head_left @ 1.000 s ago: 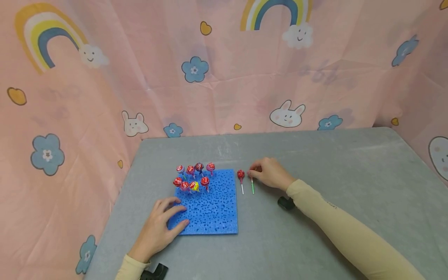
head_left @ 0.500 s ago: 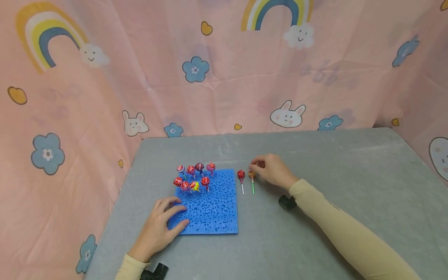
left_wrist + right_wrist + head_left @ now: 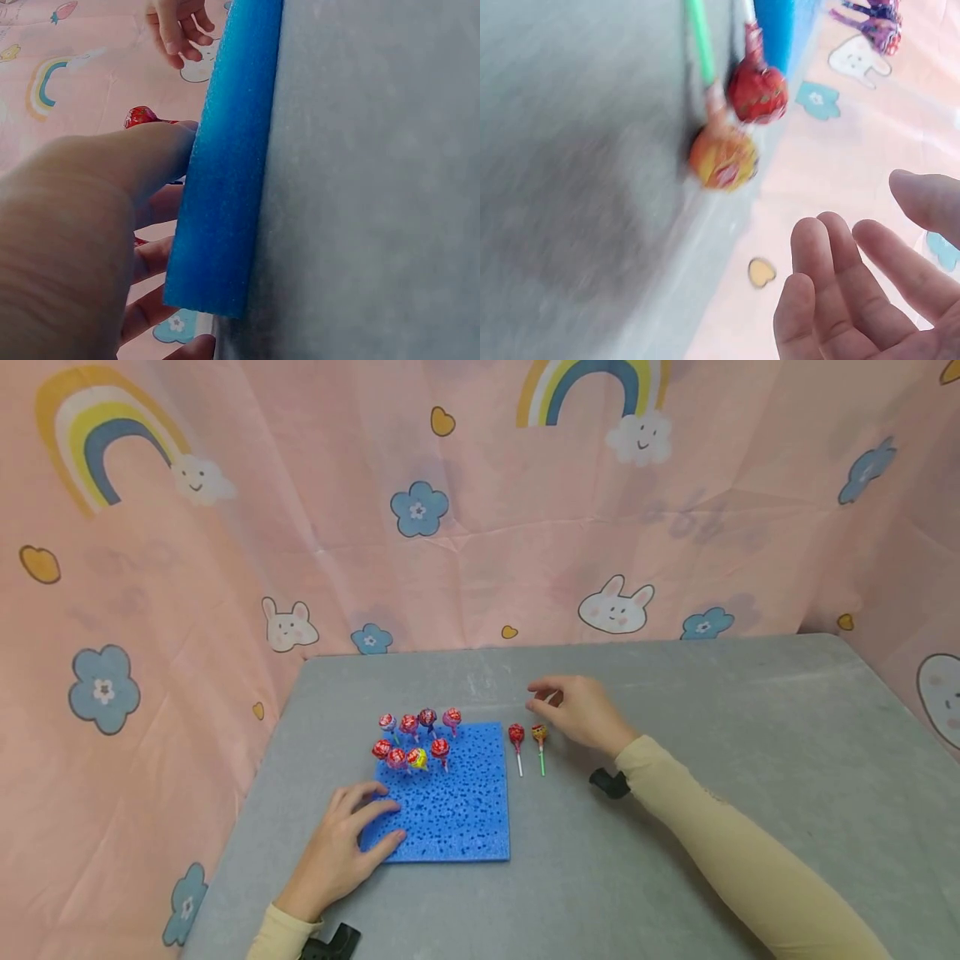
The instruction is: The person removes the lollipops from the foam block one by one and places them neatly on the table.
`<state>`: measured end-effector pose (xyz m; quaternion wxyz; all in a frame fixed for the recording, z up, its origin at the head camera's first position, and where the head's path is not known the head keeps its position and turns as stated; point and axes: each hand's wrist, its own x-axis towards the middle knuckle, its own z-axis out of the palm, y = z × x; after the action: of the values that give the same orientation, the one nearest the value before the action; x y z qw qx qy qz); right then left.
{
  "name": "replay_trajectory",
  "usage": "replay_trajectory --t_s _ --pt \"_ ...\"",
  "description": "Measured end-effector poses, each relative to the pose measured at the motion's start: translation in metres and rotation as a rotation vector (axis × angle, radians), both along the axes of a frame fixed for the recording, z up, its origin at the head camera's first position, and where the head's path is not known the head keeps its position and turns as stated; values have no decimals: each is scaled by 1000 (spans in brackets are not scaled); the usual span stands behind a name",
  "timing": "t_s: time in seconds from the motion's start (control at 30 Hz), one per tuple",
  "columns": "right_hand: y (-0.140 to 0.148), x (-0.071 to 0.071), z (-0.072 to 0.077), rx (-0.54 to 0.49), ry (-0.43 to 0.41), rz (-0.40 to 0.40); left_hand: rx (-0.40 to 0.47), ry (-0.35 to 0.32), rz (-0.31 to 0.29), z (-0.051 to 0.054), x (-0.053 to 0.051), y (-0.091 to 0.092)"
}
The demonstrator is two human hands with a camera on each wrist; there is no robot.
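My left hand (image 3: 341, 843) rests on the left front edge of a blue foam block (image 3: 465, 818), fingers spread. Several wrapped lollipops stand upright in two rows at the block's back left, among them a yellow lollipop (image 3: 417, 759) and a red lollipop (image 3: 440, 748). Right of the block, a red lollipop with a white stick (image 3: 517, 735) and an orange-yellow lollipop with a green stick (image 3: 540, 734) lie side by side on the table. My right hand (image 3: 581, 712) hovers beyond and right of that pair, holding nothing; the right wrist view shows its fingers (image 3: 870, 300) apart from both.
The grey table (image 3: 712, 710) reaches back to a pink printed curtain (image 3: 480, 552), which also hangs along the left and right sides. A black wrist camera (image 3: 610, 783) sits under the right wrist, another black camera (image 3: 333, 943) under the left.
My right hand has let go of the orange-yellow lollipop's head and moved up and back from it. That lollipop now lies beside the red one. My left hand has stayed in place.
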<state>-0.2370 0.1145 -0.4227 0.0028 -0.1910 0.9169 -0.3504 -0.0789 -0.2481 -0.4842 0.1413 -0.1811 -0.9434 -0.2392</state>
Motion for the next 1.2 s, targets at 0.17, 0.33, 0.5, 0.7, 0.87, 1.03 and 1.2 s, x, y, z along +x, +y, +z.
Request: replay_trajectory --t_s 0.17,0.33,0.5,0.7,0.87,1.03,1.2 --pt "-22 1 2 -51 17 51 2 1 -2 0 0 0" --pt "-51 2 5 -38 46 115 2 15 -7 1 -3 1" --pt "-74 3 7 -4 70 166 6 34 -19 2 -5 1" --pt "-88 6 1 -20 60 219 -2 49 -23 0 -3 1" --pt "-92 11 -2 -19 40 236 -14 51 -25 -3 -1 1" --pt "-97 10 0 -11 56 255 -6 77 -22 -3 -2 0" --pt "-99 7 2 -6 75 269 -11 103 -26 -3 -5 1"
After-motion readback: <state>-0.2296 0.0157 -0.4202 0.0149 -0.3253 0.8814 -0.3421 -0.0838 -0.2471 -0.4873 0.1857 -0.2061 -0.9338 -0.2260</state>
